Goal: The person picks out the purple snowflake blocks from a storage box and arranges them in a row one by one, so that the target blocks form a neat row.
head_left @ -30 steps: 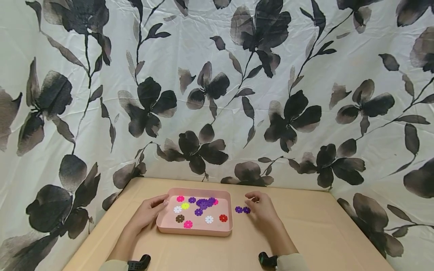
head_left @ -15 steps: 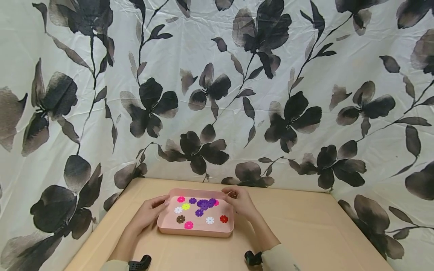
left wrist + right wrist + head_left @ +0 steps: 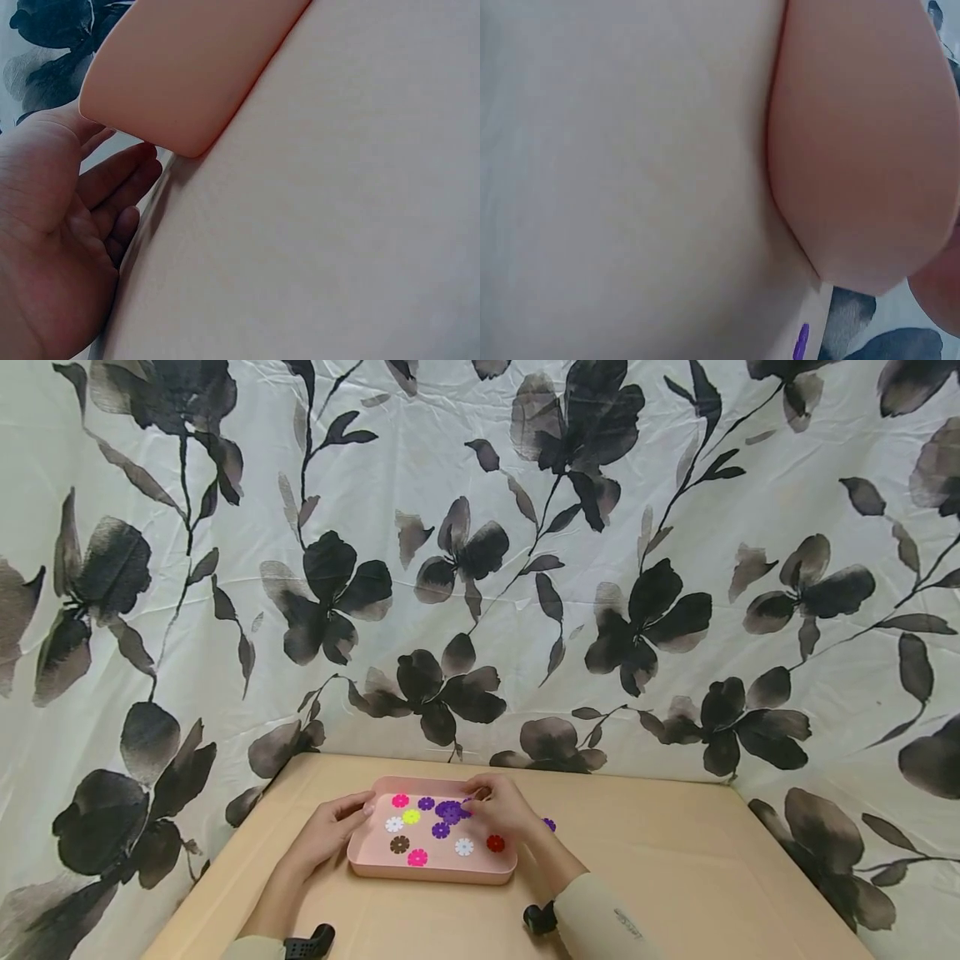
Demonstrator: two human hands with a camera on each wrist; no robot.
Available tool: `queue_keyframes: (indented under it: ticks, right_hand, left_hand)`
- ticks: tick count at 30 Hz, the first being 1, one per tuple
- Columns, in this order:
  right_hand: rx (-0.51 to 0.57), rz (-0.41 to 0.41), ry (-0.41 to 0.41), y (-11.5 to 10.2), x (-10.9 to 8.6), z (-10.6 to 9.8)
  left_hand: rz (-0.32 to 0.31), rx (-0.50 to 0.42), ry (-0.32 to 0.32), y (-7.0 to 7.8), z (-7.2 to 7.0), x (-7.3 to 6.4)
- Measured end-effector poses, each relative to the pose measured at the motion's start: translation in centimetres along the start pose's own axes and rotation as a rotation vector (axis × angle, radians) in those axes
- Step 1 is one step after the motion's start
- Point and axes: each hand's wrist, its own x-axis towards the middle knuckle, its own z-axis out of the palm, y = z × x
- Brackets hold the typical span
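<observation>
As the left hand (image 3: 324, 831) holds the pink rectangular plastic tray (image 3: 435, 872) at nine o'clock, the right hand (image 3: 504, 812) curls, grip unclear.

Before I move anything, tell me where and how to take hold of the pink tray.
Grip the pink tray by its two short ends, coming from left and right together. Both ends rise into a low wall that offers a hold, and the flowers inside would likely slide if one end rose alone. The left hand is at the left end.
</observation>
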Motion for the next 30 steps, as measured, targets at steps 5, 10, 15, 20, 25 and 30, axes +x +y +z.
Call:
queue_keyframes:
  ticks: [5, 10, 15, 20, 25, 30]
  right_hand:
    - [-0.026, -0.014, -0.024, 0.0, 0.6, 0.8]
    - [-0.155, 0.020, -0.009, 0.0, 0.8, 1.7]
    - [-0.259, 0.053, 0.006, 0.2, 1.0, 2.4]
    - [-0.237, 0.044, -0.027, 0.3, 1.1, 2.5]
    - [-0.319, 0.008, -0.047, 0.5, 1.2, 2.6]
    - [-0.363, -0.013, -0.056, 0.5, 1.2, 2.7]
  left_hand:
    - [0.004, 0.008, 0.003, 0.1, 0.0, 0.1]
    - [0.004, 0.008, 0.006, 0.1, 0.1, 0.1]
    - [-0.004, -0.001, 0.008, 0.2, 0.2, 0.2]
    - [-0.011, -0.007, 0.002, 0.2, 0.3, 0.2]
    - [-0.013, -0.007, 0.006, 0.2, 0.3, 0.2]
    - [-0.016, -0.005, 0.009, 0.1, 0.3, 0.2]
